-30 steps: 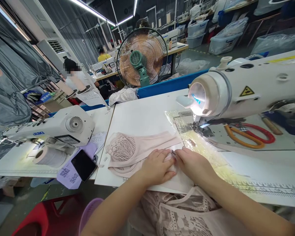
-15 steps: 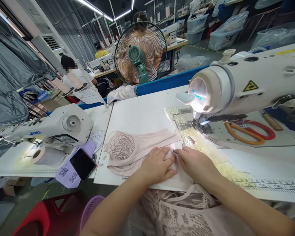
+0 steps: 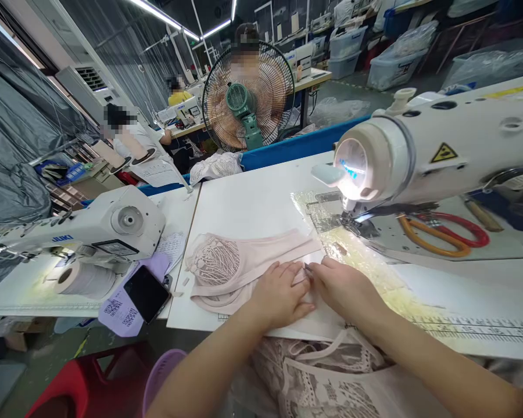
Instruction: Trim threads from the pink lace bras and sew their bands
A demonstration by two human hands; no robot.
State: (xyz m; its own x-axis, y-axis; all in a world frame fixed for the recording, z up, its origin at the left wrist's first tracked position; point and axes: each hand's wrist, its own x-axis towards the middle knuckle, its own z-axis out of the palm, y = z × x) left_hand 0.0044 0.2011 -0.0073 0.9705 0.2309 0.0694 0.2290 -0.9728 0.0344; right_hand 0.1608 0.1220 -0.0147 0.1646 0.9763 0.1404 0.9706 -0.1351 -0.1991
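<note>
A pale pink bra [image 3: 261, 253] with a lace cup lies across the white table. My left hand [image 3: 281, 296] rests flat on its band, fingers stretched out and pressing the fabric down. Just to the right, my right hand [image 3: 342, 290] is closed on a small dark pointed tool [image 3: 307, 267], its tip against the fabric edge beside my left fingertips. Most of the tool is hidden in the fingers, so its kind cannot be made out. More lace garments [image 3: 331, 377] are bunched below the table edge, under my forearms.
A sewing machine [image 3: 440, 145] stands at the right, with orange and red-handled scissors [image 3: 436, 235] behind its needle. Another machine [image 3: 113, 223], a thread cone [image 3: 85, 278] and a phone [image 3: 147, 293] are at the left. Beyond the table are a fan [image 3: 248, 96] and people seated at machines.
Both hands stay almost in place on the bra, with only slight shifts. Behind the fan, a person's head has risen into view, and the seated person at the left has turned slightly.
</note>
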